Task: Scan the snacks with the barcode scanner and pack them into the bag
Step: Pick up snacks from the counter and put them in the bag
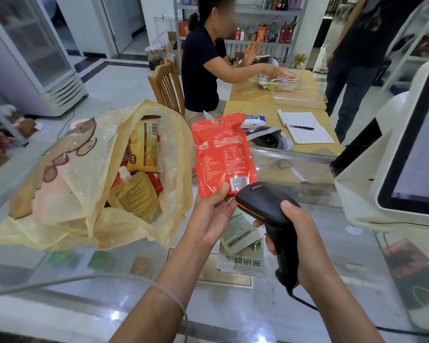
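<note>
My left hand [212,214] pinches the bottom edge of a red snack pouch [221,154], held upright with its printed back and barcode facing me. My right hand [300,233] grips a black barcode scanner [268,206] by its handle, its head right below the pouch's barcode. To the left an open yellow plastic bag [92,174] lies on the glass counter [233,315], holding several yellow and red snack packs. Two green-and-white snack packets [240,246] lie on the counter under my hands.
A white checkout terminal [404,169] stands at the right on the counter. The scanner's cable [307,304] trails toward me. Beyond the counter a wooden table [270,112] carries a notebook, pen and trays; one person sits there and another stands.
</note>
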